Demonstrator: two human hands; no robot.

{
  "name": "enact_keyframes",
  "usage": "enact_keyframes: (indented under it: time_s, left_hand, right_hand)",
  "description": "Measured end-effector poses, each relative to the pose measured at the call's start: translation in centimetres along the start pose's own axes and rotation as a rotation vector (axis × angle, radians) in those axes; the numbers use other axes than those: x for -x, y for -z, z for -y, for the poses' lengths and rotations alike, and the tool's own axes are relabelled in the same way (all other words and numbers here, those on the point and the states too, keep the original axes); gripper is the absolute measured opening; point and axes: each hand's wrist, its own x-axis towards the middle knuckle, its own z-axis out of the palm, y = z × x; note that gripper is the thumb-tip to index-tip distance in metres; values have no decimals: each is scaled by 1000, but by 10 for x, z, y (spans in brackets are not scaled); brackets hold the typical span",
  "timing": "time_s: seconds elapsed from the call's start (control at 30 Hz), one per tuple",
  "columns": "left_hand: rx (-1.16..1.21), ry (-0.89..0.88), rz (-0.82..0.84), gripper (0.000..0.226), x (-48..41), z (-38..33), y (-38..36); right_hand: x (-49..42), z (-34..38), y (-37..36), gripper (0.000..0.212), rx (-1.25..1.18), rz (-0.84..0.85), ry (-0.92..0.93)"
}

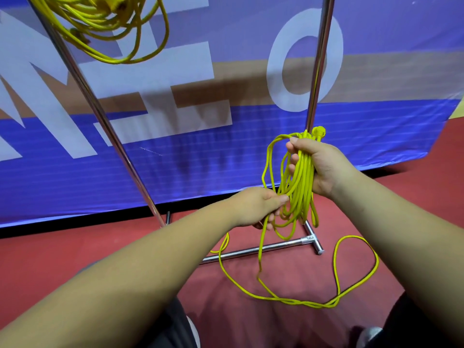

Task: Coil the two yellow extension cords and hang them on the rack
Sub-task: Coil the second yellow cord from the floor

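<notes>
Head view: two yellow cords (pixel 298 177) (one hung (pixel 105 23))

The rack (pixel 316 71) is polished metal tubing, bright and mirror-smooth, with a duller cast joint at its foot. Both yellow cords, the coiled one (pixel 105 23) hanging at the top left corner and the one (pixel 298 177) gripped in the bare hands, have a smooth, slightly glossy plastic jacket. The floor (pixel 75 259) is a matt red surface with a fine, even grain. The blue banner (pixel 175 159) behind looks like printed vinyl sheet, faintly shiny and lightly rippled.
</notes>
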Motion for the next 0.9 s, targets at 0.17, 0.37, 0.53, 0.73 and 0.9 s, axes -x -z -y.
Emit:
enact_keyframes:
  time_s: [0.17,0.37,0.53,0.73,0.9]
  left_hand:
    - [75,-35,229,34,-3,11,-2]
    - [-293,124,552,15,-6,38,-12]
    - [-510,207,577,18,-8,69,-26]
    - [-771,308,561,28,-9,91,-19]
    - [-946,337,292,31,-12,75,21]
  right_hand:
    - [-4,2,-2,12,-92,72,-17]
    - [-7,12,5,12,-176,75,-35]
    - [-6,16,9,13,-234,111,-46]
    - [-4,22,13,14,-345,183,-63]
    - [-3,34,17,15,-296,194,-45]
